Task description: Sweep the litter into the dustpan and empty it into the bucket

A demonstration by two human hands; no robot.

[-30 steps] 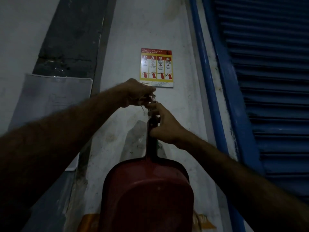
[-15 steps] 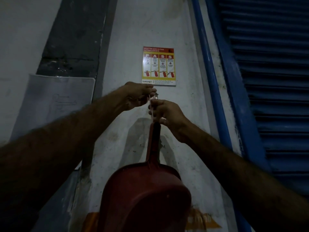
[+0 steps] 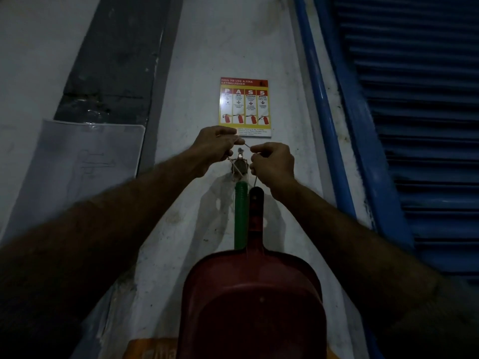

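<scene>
Red dustpan hangs by its string from a hook; both hands, left and right, pinch that string, probably to work its loop over the hook.

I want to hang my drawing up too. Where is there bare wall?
Bare wall lies between the poster and the blue pipe, also above the poster. It is crowded at the nail, where both hands, left and right, pinch string above the dustpan and green handle.

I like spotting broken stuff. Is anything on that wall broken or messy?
Yes. The wall around the hook is chipped and stained, and the grey strip looks cracked. The dustpan looks fine.
</scene>
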